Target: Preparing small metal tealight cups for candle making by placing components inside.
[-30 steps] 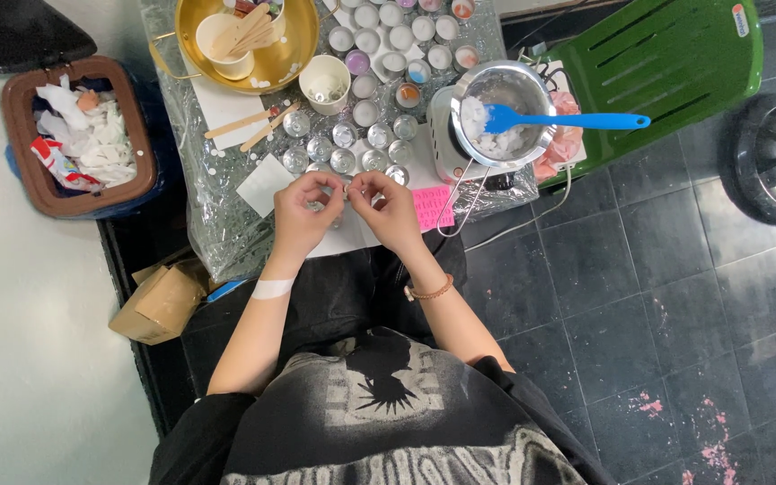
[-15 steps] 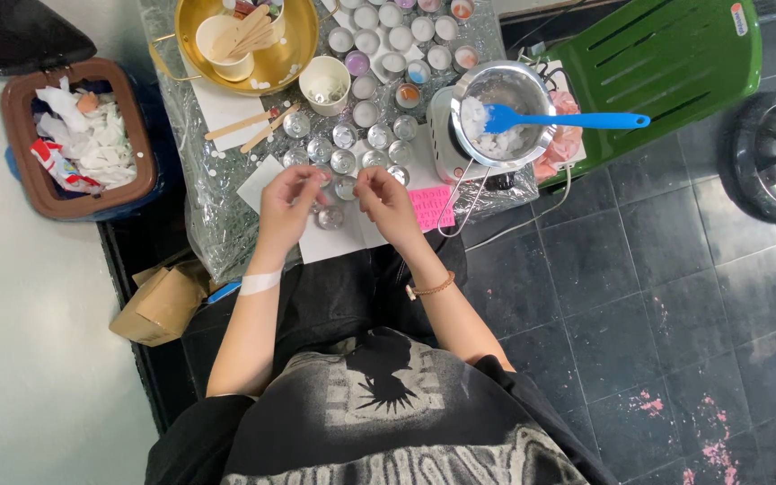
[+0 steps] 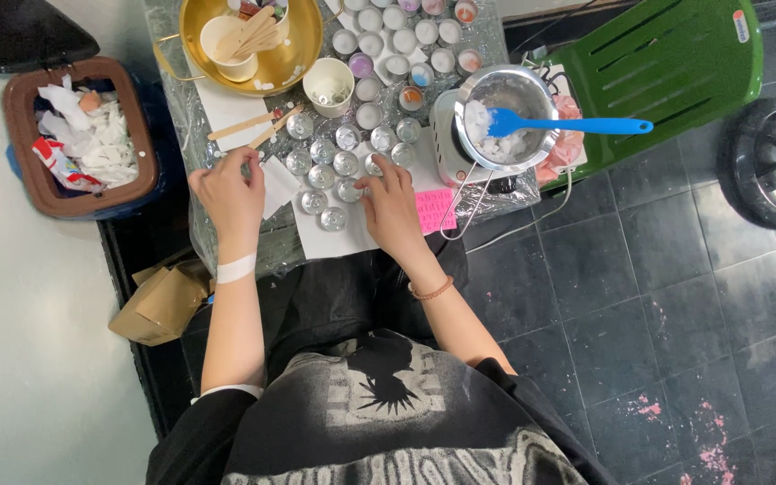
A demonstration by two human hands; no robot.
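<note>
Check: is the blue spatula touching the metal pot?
Touching. The head view shows the blue spatula lying across the metal pot rim, blade inside among white chunks.

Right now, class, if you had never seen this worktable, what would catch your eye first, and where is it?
First, the bright blue spatula lying across the steel pot of white chunks at the table's right, beside the green chair. Next, the rows of small round tins mid-table, with the right hand on them and the left hand apart at their left. The gold bowl of wooden sticks sits at the top.
</note>
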